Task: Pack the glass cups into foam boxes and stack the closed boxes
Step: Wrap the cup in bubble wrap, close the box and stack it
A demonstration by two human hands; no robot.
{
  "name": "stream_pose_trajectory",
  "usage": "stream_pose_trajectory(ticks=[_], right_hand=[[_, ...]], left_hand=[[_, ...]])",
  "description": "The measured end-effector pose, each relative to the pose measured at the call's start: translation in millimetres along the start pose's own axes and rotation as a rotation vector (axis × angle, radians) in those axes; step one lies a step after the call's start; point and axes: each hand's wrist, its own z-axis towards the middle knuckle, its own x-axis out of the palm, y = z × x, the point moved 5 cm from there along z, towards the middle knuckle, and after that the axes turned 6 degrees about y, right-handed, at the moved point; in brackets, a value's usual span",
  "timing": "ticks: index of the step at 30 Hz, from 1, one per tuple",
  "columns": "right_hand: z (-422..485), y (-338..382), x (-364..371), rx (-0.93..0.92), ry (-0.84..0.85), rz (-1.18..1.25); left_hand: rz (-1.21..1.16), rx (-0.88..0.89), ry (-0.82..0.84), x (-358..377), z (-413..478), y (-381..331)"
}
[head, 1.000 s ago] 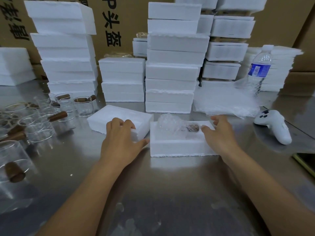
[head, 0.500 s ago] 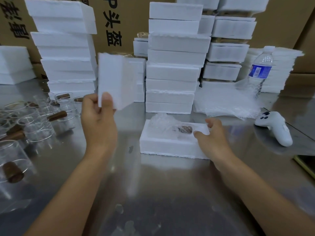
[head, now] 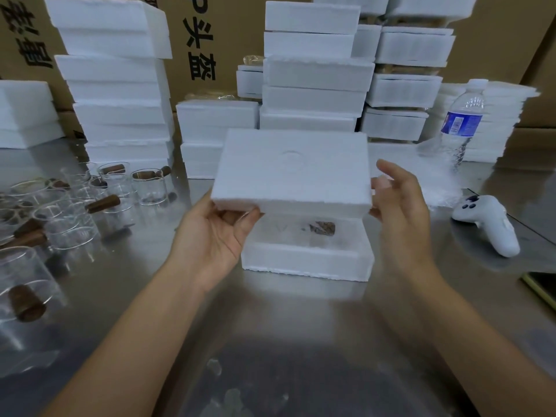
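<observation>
Holding a foam lid (head: 293,170) up with the left hand (head: 216,236), palm up, fingers curled under its near left corner. At the lid's right end, the right hand (head: 400,212), fingers loose and spread, gripping nothing; touching or just short of it, cannot tell. Lid roughly level, long axis left to right, hovering just above the open foam box (head: 307,260). Same left-right run for that box, resting on the steel counter (head: 285,341) with a cup in clear wrap (head: 322,228) inside, brown handle showing. Loose glass cups (head: 72,212) with brown handles clustered at far left. Behind, stacks of closed foam boxes (head: 316,70) against cardboard cartons (head: 198,40). To the right, a water bottle (head: 461,124) and a white controller (head: 487,224).
</observation>
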Motion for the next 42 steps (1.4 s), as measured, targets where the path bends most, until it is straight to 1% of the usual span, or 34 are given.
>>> stream_pose_trajectory(ticks=[2, 4, 7, 9, 11, 14, 20, 26, 29, 42], right_hand=[[0.4, -2.1, 0.4, 0.031, 0.023, 0.015], [1.0, -5.8, -0.8, 0.101, 0.018, 0.045], [2.3, -9.8, -5.3, 0.192, -0.037, 0.076], [2.5, -12.1, -7.5, 0.223, -0.067, 0.072], [2.6, -13.7, -8.8, 0.236, -0.081, 0.050], [3.8, -17.9, -12.8, 0.250, -0.097, 0.012], [4.9, -30.8, -13.6, 0.294, -0.089, -0.049], [3.1, -32.4, -10.4, 0.328, -0.035, -0.053], [2.0, -33.0, -8.7, 0.334, -0.023, -0.083], [0.6, -30.5, -10.0, 0.316, -0.023, -0.171]], left_hand=[[0.031, -0.007, 0.007, -0.6, -0.5, 1.2], [0.131, 0.025, -0.039, -3.5, 0.1, 0.5], [0.439, 0.161, -0.179, -12.3, 0.6, -6.6], [0.587, 0.235, -0.204, -14.0, 0.0, -10.8], [0.617, 0.241, -0.161, -12.0, -0.4, -9.8], [0.661, 0.198, -0.121, -8.8, -0.9, -4.1], [0.776, 0.217, -0.161, -13.2, 0.6, -0.6], [0.818, 0.273, -0.114, -8.7, -1.5, -2.5], [0.900, 0.311, -0.103, -7.3, -3.0, -2.2], [1.010, 0.264, -0.075, -10.5, 0.2, 1.4]])
